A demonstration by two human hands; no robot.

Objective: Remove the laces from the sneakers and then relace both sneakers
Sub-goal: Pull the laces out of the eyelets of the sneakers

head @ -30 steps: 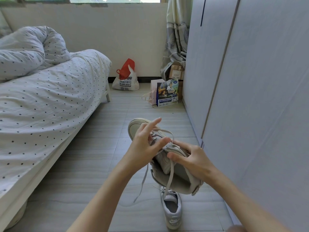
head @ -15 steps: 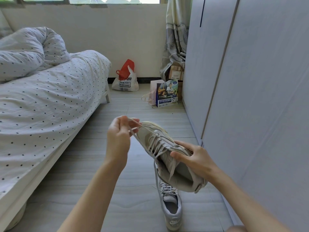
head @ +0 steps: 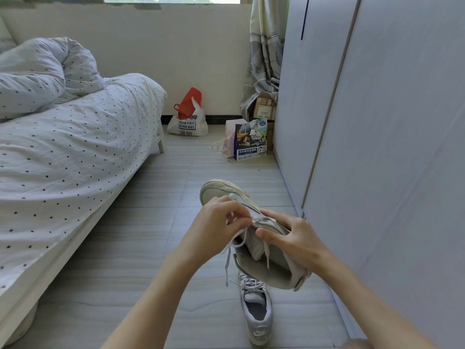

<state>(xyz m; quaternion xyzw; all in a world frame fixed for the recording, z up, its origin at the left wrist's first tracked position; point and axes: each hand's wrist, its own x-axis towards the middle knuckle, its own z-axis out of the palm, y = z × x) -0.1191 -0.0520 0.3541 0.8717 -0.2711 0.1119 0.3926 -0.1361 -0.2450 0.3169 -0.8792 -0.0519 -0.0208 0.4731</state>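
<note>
A pale grey sneaker is held up over the floor, toe pointing away. My right hand grips its side near the tongue. My left hand is on the eyelets, its fingers pinching the white lace, whose loose ends hang down below the shoe. The second sneaker, still laced, stands on the floor right under the held one, heel toward me.
A bed with a dotted cover fills the left. A wardrobe runs along the right. At the far wall stand a white bag with a red one inside, a printed bag and cardboard boxes.
My left hand pulled a stretch of lace out to the upper left, then came back down onto the eyelets. The held sneaker has tipped slightly; the right hand keeps its grip.
</note>
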